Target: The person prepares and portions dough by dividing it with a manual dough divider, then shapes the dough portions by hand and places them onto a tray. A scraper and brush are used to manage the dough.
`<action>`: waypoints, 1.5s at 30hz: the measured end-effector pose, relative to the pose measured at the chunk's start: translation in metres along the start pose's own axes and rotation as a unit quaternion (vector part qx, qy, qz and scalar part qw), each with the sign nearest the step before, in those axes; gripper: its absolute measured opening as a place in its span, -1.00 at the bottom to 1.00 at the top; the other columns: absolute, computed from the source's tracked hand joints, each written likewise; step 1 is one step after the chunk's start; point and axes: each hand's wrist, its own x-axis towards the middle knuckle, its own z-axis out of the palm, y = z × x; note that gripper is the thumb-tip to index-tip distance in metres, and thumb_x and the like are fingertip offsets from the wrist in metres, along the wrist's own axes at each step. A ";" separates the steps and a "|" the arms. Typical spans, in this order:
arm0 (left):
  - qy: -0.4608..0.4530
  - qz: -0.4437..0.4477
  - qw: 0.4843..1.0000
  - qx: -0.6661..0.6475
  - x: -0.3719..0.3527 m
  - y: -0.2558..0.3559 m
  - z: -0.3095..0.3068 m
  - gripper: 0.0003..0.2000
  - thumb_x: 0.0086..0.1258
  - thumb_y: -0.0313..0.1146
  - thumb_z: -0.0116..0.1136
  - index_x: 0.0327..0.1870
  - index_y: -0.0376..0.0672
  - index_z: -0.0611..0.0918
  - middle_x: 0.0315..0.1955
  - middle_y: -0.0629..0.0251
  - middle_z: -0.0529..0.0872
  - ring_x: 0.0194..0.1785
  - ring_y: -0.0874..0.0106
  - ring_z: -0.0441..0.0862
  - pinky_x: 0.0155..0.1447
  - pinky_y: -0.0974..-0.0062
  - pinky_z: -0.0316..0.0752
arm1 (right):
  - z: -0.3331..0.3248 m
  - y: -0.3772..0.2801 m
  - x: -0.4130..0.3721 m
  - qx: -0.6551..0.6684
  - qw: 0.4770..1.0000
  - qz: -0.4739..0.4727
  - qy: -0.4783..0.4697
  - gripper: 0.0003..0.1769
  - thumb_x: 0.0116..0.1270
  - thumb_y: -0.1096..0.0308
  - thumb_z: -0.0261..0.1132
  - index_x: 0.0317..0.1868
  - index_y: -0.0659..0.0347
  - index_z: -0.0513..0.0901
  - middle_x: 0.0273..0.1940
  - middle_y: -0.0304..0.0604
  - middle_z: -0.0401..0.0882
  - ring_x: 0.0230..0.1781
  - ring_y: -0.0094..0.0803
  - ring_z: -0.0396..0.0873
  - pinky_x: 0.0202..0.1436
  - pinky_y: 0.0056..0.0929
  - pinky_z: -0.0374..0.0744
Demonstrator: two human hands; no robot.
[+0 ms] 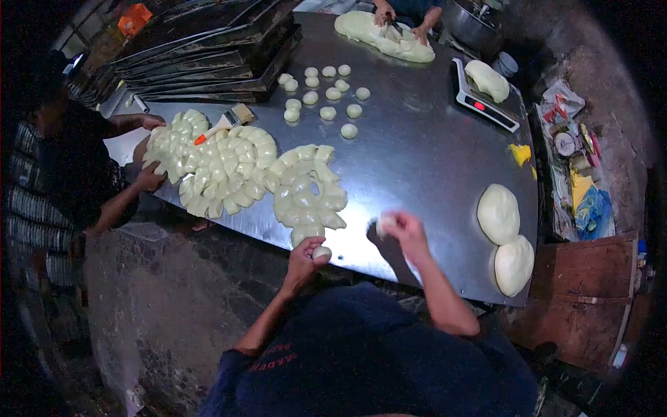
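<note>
The small dough ball is sitting at the near edge of the steel table, where the left hand is cupping it with the fingers curled narrowly around it. Just to the right, over bare steel, the right hand is closing on a dough piece. The fingers are folded about it, though blur is hiding how tightly they are gripping.

Directly beyond the left hand, a near cluster of cut dough pieces is lying in curved rows, taking up the table between that hand and the middle. A larger cluster of cut dough pieces is touching it on the left, with a pastry brush resting on top. A co-worker's hands are reaching to that larger cluster from the left edge.

To the right of the right hand, well apart from it, two big dough lumps are lying against each other near the table's edge. Farther out, loose dough balls are sitting in rough rows, and stacked baking trays are filling the far left corner. A digital scale is carrying a dough lump on the far right, with a yellow item lying near it. At the far end another person's hands are working a long dough mass beside a metal bowl.
</note>
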 end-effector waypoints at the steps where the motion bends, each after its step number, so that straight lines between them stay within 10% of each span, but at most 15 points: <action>1: 0.020 -0.025 0.998 -0.049 -0.003 0.001 -0.004 -0.55 0.19 -0.50 0.39 0.14 -0.26 0.56 -0.10 0.27 0.66 -0.05 0.52 0.62 0.02 0.57 0.54 | 0.007 -0.040 0.034 -0.117 0.979 -0.166 0.007 -0.57 0.15 0.37 0.49 0.04 0.24 0.63 -0.19 -0.25 0.66 -0.12 -0.50 0.60 0.07 -0.48 0.55; 5: 0.027 -0.008 0.995 -0.096 -0.005 0.008 -0.023 -0.56 0.22 -0.55 0.38 0.15 -0.23 0.56 -0.11 0.29 0.66 -0.08 0.53 0.63 0.01 0.57 0.55 | 0.042 -0.199 0.137 -0.181 0.860 -0.446 0.169 -0.45 0.12 0.31 0.47 0.14 0.21 0.54 -0.13 -0.12 0.66 -0.11 -0.30 0.65 0.02 -0.33 0.62; 10: 0.089 0.038 0.992 -0.077 -0.019 0.029 -0.045 -0.57 0.23 -0.55 0.36 0.14 -0.23 0.56 -0.11 0.28 0.66 -0.09 0.52 0.63 -0.02 0.56 0.54 | 0.052 -0.190 0.252 -0.436 0.634 -0.556 0.314 -0.15 0.19 -0.10 0.43 0.32 0.31 0.44 0.00 0.04 0.57 -0.18 -0.11 0.64 -0.07 -0.29 0.60; 13: 0.199 0.088 0.971 -0.096 -0.026 0.037 -0.066 -0.58 0.25 -0.52 0.35 0.15 -0.24 0.54 -0.13 0.31 0.63 -0.03 0.51 0.60 0.06 0.50 0.51 | 0.100 -0.148 0.163 -0.208 0.919 -0.332 0.038 -0.23 0.08 0.11 0.54 0.26 0.27 0.50 0.09 0.03 0.54 -0.01 -0.12 0.65 0.01 -0.20 0.63; 17: 0.141 0.186 0.962 -0.138 -0.019 0.066 -0.066 -0.35 0.26 -0.48 0.34 0.38 -0.20 0.32 0.00 0.29 0.60 0.02 0.46 0.60 0.14 0.42 0.53 | 0.170 -0.072 0.036 -0.223 0.815 -0.355 -0.401 -0.32 0.01 0.34 0.50 0.22 0.08 0.53 0.25 -0.02 0.41 0.33 -0.15 0.37 0.38 -0.22 0.38; 20: 0.080 0.237 0.961 -0.116 -0.009 0.107 -0.060 -0.02 0.13 -0.59 0.42 0.56 -0.11 0.05 0.35 0.08 0.35 0.21 0.34 0.49 0.23 0.37 0.49 | 0.164 -0.107 0.065 -0.131 0.841 -0.454 -0.266 -0.57 0.04 0.49 0.39 0.00 0.11 0.68 0.07 -0.05 0.55 0.18 -0.13 0.51 0.30 -0.20 0.44; 23: 0.110 0.258 0.959 -0.045 0.006 0.108 -0.075 -0.12 0.22 -0.56 0.37 0.54 -0.16 0.10 0.42 0.07 0.27 0.24 0.28 0.49 0.13 0.41 0.56 | 0.135 -0.204 0.127 -0.040 0.855 -0.515 0.047 -0.71 0.18 0.41 0.40 -0.06 0.22 0.66 -0.30 -0.16 0.65 -0.33 -0.50 0.60 -0.32 -0.51 0.59; 24: 0.106 0.147 0.979 -0.095 -0.002 0.121 -0.075 -0.27 0.29 -0.57 0.30 0.49 -0.23 0.23 0.36 0.10 0.37 0.22 0.35 0.51 0.14 0.42 0.55 | 0.120 -0.223 0.163 0.010 0.822 -0.567 0.046 -0.70 0.39 0.31 0.30 0.06 0.24 0.55 -0.25 -0.25 0.67 -0.23 -0.53 0.63 -0.15 -0.47 0.60; 26: 0.103 0.164 0.980 -0.046 0.005 0.091 -0.091 -0.51 0.37 -0.61 0.19 0.33 -0.31 0.42 0.18 0.16 0.56 0.12 0.44 0.57 0.17 0.44 0.52 | 0.043 -0.282 0.263 -0.283 0.828 -0.244 -0.418 -0.03 0.27 0.04 0.39 0.54 0.19 0.08 0.46 0.24 0.16 0.43 0.13 0.23 0.41 0.00 0.33; 27: 0.108 0.159 0.981 -0.025 0.000 0.088 -0.091 -0.57 0.38 -0.62 0.17 0.29 -0.32 0.47 0.12 0.17 0.61 0.09 0.46 0.59 0.18 0.46 0.51 | 0.054 -0.255 0.277 -0.280 0.829 -0.234 -0.424 -0.03 0.27 0.04 0.39 0.54 0.19 0.08 0.46 0.24 0.16 0.43 0.13 0.23 0.41 0.00 0.33; 29: 0.113 0.112 0.987 -0.007 -0.010 0.076 -0.097 -0.65 0.41 -0.59 0.18 0.20 -0.35 0.54 -0.02 0.19 0.69 0.05 0.47 0.63 0.20 0.49 0.49 | 0.099 -0.165 0.301 -0.610 0.717 -0.339 0.005 -0.46 0.21 0.00 0.42 0.04 0.23 0.66 -0.04 0.06 0.70 -0.06 -0.06 0.69 0.02 -0.10 0.60; 31: 0.125 0.095 0.987 0.029 -0.014 0.069 -0.103 -0.69 0.43 -0.55 0.17 0.17 -0.37 0.56 -0.04 0.19 0.71 0.04 0.45 0.64 0.19 0.49 0.50 | 0.106 -0.104 0.280 -0.471 0.812 -0.340 -0.055 -0.38 0.14 -0.01 0.45 0.11 0.21 0.64 0.06 0.04 0.65 0.06 -0.04 0.63 0.15 -0.10 0.55; 37: 0.132 0.111 0.980 0.099 0.053 0.067 -0.106 -0.79 0.41 -0.39 0.21 -0.05 -0.33 0.69 -0.20 0.21 0.75 -0.11 0.47 0.66 0.01 0.53 0.52 | 0.168 -0.013 0.270 -0.441 0.788 -0.407 -0.138 -0.43 0.09 0.05 0.44 0.04 0.22 0.59 0.10 0.05 0.58 0.08 0.03 0.53 0.20 -0.14 0.50; 43: 0.188 0.352 0.861 0.315 0.195 0.043 -0.024 -0.40 0.42 -0.25 0.13 0.45 -0.18 0.29 0.44 -0.06 0.25 0.41 -0.14 0.26 0.45 0.07 0.20 | 0.145 -0.039 0.251 -0.400 0.875 -0.166 -0.216 -0.48 0.14 0.28 0.40 0.11 0.16 0.48 0.03 0.13 0.60 -0.02 0.17 0.56 0.04 -0.06 0.51; 45: 0.153 0.237 0.865 0.415 0.190 0.031 -0.009 -0.35 0.47 -0.12 0.04 0.52 -0.14 0.17 0.51 0.00 0.14 0.50 -0.17 0.11 0.53 -0.04 0.03 | 0.100 -0.033 0.252 -0.469 0.810 -0.224 -0.272 -0.58 0.18 0.25 0.35 0.04 0.19 0.60 -0.14 0.04 0.69 -0.17 -0.05 0.64 -0.09 -0.15 0.54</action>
